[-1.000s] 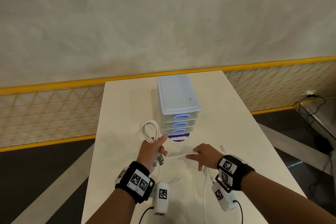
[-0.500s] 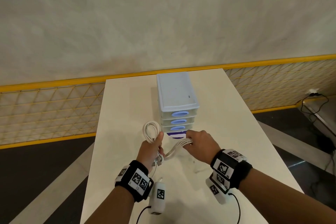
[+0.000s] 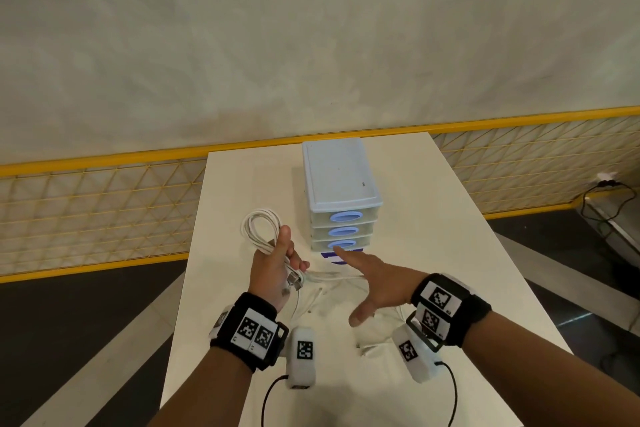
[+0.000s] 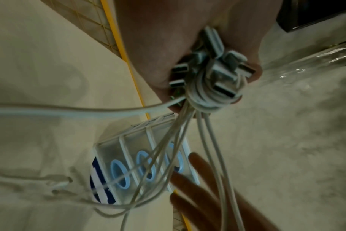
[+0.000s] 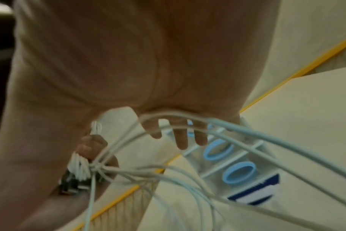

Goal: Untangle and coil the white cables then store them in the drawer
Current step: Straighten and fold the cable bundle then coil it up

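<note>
Left hand (image 3: pixel 273 270) clenched around cables (image 3: pixel 260 230): coiled loops standing up past the thumb, left of drawers (image 3: pixel 341 198). Metal plugs (image 4: pixel 217 73) bunched at the heel of the fist, several turns of cable wound tight just below them. Loose strands trailing from that fist rightward and nearward across table (image 3: pixel 433 218), passing under right hand (image 3: pixel 375 284). Right hand released, fingers straight and spread, holding nothing (strands run in front of the fingers in the wrist view, whether they touch cannot be told). Fingertips (image 3: pixel 341 253) close in front of the lowest blue handle (image 3: pixel 343 245), contact uncertain. Three drawers stacked, all closed, each with a blue oval handle, standing mid-table toward the far end. Blue-and-white label (image 5: pixel 255 190) at the base of the stack. Yellow mesh fence (image 3: pixel 86 211) beyond the table.
</note>
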A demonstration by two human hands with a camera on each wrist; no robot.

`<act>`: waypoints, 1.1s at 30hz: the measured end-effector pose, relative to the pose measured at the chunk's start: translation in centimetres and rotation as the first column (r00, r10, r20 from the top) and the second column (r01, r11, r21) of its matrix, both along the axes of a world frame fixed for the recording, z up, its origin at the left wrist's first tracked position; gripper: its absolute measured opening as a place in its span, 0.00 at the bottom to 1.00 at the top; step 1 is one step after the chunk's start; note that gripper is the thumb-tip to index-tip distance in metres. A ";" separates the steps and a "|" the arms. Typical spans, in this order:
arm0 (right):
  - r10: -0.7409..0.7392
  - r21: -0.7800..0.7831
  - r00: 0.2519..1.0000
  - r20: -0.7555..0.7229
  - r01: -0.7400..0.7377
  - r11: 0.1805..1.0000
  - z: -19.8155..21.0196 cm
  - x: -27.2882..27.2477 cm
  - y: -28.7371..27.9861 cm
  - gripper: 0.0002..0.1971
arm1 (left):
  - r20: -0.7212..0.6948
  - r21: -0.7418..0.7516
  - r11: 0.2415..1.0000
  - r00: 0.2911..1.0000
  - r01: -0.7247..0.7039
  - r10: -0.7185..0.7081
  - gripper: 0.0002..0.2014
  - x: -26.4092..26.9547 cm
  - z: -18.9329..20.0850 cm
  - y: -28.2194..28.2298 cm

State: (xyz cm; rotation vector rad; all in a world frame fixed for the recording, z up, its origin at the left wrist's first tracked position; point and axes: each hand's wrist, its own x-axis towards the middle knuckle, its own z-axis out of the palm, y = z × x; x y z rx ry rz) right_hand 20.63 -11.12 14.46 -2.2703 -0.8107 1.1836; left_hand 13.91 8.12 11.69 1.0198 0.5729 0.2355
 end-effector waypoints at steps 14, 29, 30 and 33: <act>-0.236 0.337 0.971 0.035 0.210 0.918 -2.3 -1.9 6.8 0.06 | 0.105 -0.098 0.995 0.994 -0.010 0.020 0.21 0.4 3.4 -2.1; -0.100 0.113 0.924 0.370 0.062 0.992 -2.0 0.2 2.1 0.13 | -0.124 0.040 0.998 0.991 -0.038 0.043 0.21 0.1 0.4 0.6; -0.109 0.144 0.930 0.352 0.062 0.988 -1.6 0.2 2.0 0.12 | -0.137 0.052 0.998 0.990 -0.034 0.041 0.22 0.1 0.2 0.8; -0.101 0.201 0.962 0.252 0.050 0.978 0.0 -0.4 1.8 0.16 | -0.197 0.121 0.993 0.980 0.014 0.011 0.22 0.1 -0.8 1.2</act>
